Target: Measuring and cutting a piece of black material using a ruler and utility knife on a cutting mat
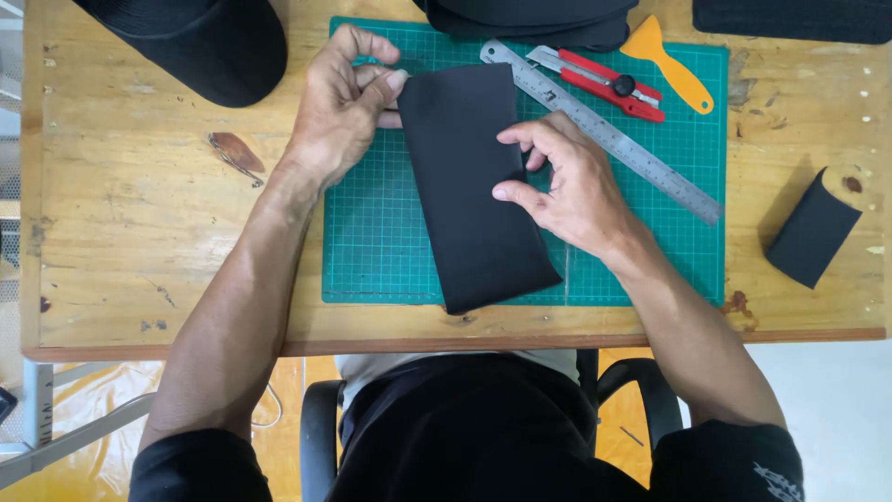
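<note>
Black cap (200, 42) upper left cut off by top edge. Black stack (534, 19) top centre and dark pad (790, 19) upper right likewise. Ruler (604, 130) partly hidden under right hand (571, 181).

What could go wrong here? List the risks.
1. The black sheet overhangs the green cutting mat at the table's near edge, so it could slide off.
2. The right hand lies against the steel ruler; a nudge might push it into the red utility knife.
</note>
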